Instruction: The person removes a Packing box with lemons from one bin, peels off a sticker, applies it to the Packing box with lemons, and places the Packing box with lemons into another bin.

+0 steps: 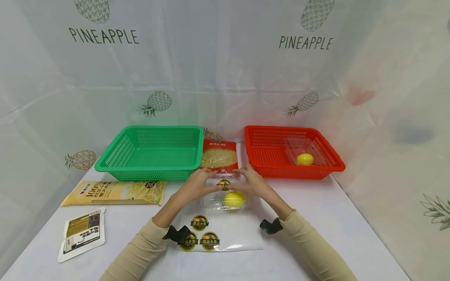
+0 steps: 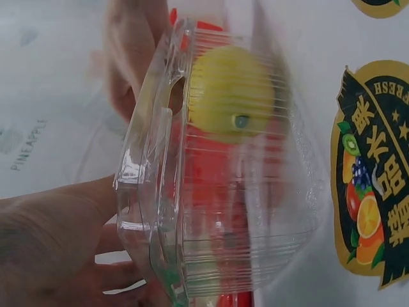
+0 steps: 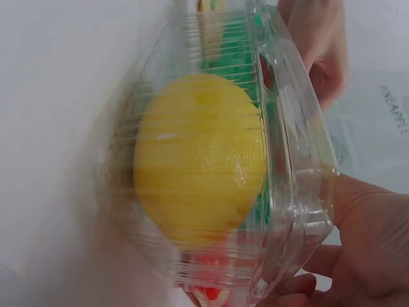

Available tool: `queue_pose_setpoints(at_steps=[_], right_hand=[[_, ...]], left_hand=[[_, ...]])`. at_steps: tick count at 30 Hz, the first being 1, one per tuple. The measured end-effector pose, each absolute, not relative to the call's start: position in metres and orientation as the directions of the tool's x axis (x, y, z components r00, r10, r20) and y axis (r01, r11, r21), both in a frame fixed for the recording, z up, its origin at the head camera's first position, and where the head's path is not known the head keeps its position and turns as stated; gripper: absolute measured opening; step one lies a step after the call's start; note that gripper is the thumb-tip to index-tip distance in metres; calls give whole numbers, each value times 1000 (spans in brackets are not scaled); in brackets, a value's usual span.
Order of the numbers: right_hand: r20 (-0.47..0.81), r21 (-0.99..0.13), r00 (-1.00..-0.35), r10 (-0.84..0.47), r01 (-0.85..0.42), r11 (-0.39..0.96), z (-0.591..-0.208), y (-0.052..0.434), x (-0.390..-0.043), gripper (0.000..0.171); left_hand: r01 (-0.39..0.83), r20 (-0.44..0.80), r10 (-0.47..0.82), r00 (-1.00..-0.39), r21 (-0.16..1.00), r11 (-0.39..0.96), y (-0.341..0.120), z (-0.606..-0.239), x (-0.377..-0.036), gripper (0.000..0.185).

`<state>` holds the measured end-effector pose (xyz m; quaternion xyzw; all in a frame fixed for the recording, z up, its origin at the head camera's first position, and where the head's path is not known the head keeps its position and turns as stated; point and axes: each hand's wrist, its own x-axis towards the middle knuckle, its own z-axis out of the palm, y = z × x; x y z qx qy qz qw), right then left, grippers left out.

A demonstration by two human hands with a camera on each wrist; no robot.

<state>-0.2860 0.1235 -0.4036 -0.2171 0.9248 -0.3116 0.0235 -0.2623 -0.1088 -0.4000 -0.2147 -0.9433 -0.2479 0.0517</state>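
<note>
A clear plastic clamshell box (image 1: 212, 203) sits near the table's middle, with a yellow lemon (image 1: 234, 199) inside toward its right end. On its lid is a round black-and-gold fruit sticker (image 1: 224, 184). My left hand (image 1: 198, 185) holds the box's left end, thumb toward the lid and fingers around the far side. At the opposite end, my right hand (image 1: 251, 182) grips it likewise. Both wrist views show the lid lying over the base; the lemon (image 3: 199, 160) shows through the ribbed wall. In front lies a sheet (image 1: 239, 234) with several similar stickers.
Behind stand a green basket (image 1: 151, 175) at left and a red basket (image 1: 288, 171) at right, the latter holding another clear box with a lemon (image 1: 304, 159). Between them lies a red food packet (image 1: 219, 156). A yellow pasta bag (image 1: 116, 192) and a white pouch (image 1: 83, 234) lie left.
</note>
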Motion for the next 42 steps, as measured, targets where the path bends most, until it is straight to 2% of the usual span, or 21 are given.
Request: queue_pose_setpoints(at_steps=[5,10,21,25,29,34,42], right_hand=[[136,-607,-884,-447,-431,668,-402,126,-290,54],[174,-597,-903,-393,-414,687,-402,120,-291,45],[181,-516,-947,-264,-320,794,-404,107,-293,47],[155,-544,-945,-288,-325,774,-403,109,-296,46],[124,-587,-928,-351,-353,729,-401,115,-299,44],[78,-615,-901,-427,-381,690,-399,123,-298,52],[26,-552,-914,-404,-350,757,-396,119,-288,79]], left_hand=[[443,226,381,-897,442,780,-110,-399,-266,53],[429,275,338,-900,432,793,-106,-400,-268,41],[361,357,222,-907,389,848,-95,-408,-269,38],[359,337,228,-913,399,844,-96,-408,-270,40],[392,287,290,-913,421,818,-101,-404,-272,43],[402,198,350,-915,477,781,-107,-398,-271,54],[413,166,381,-910,463,784,-107,-393,-267,66]])
